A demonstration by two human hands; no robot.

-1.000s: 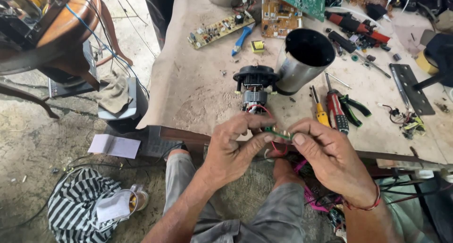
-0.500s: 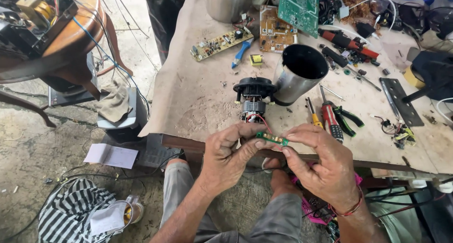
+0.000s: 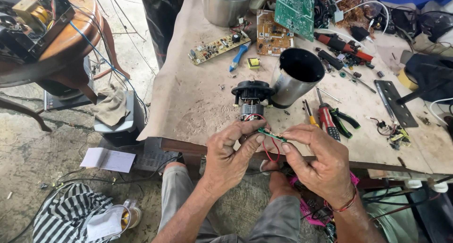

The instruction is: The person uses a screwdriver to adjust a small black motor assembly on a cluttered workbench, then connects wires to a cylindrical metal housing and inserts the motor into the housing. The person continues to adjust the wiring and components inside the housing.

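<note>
A: What do your hands hold?
B: Your left hand (image 3: 229, 160) and right hand (image 3: 321, 165) pinch a small green circuit board (image 3: 271, 135) between fingertips, one at each end; thin red wires (image 3: 270, 151) loop down beneath the grip.

A: What lies around the grip?
B: Just beyond it stands the small electric motor (image 3: 251, 99), touching the steel cylinder (image 3: 293, 82). To its right lie a red screwdriver (image 3: 326, 118) and green-handled pliers (image 3: 344, 119) on the workbench (image 3: 188, 101).

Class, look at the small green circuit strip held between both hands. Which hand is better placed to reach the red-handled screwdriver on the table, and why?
Right. The right hand lies just below the red-handled screwdriver; the left hand sits further off, under the motor, and could hold the green circuit strip meanwhile.
</note>
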